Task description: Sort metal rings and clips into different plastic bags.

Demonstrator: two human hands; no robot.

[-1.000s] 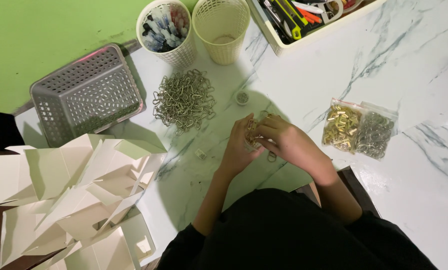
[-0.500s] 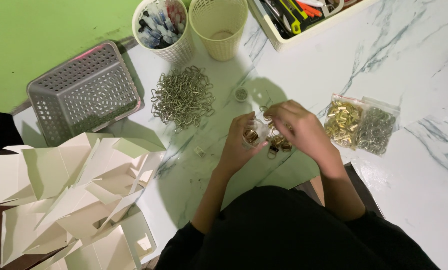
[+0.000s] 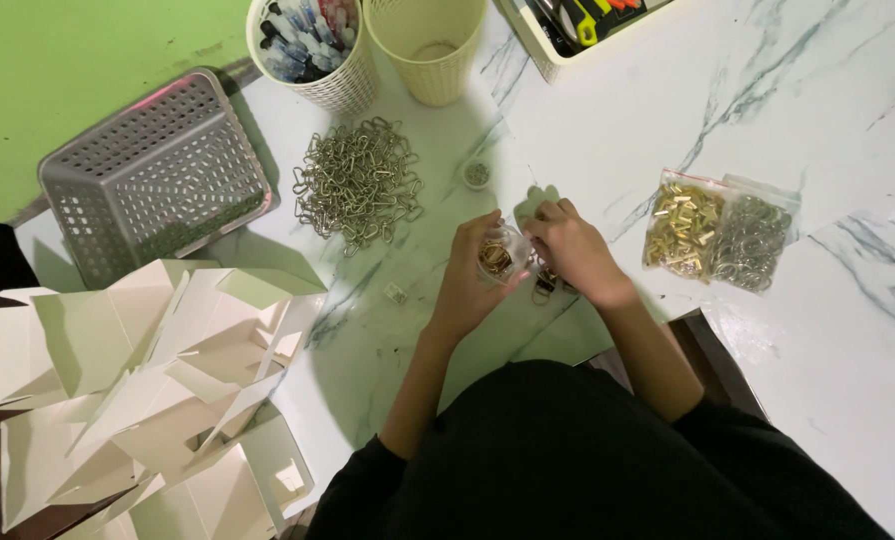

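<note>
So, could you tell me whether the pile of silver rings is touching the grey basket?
Apart. The head view shows bare marble between the pile of silver rings and the grey basket.

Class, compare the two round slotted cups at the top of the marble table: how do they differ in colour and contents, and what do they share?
The white slotted plastic cup is packed with markers; the cream slotted plastic cup looks nearly empty, its pale bottom showing. The white cup stands nearer the grey plastic basket; the cream one stands nearer the cream tool tray. Both are round, upright and cut off by the picture's top edge.
</note>
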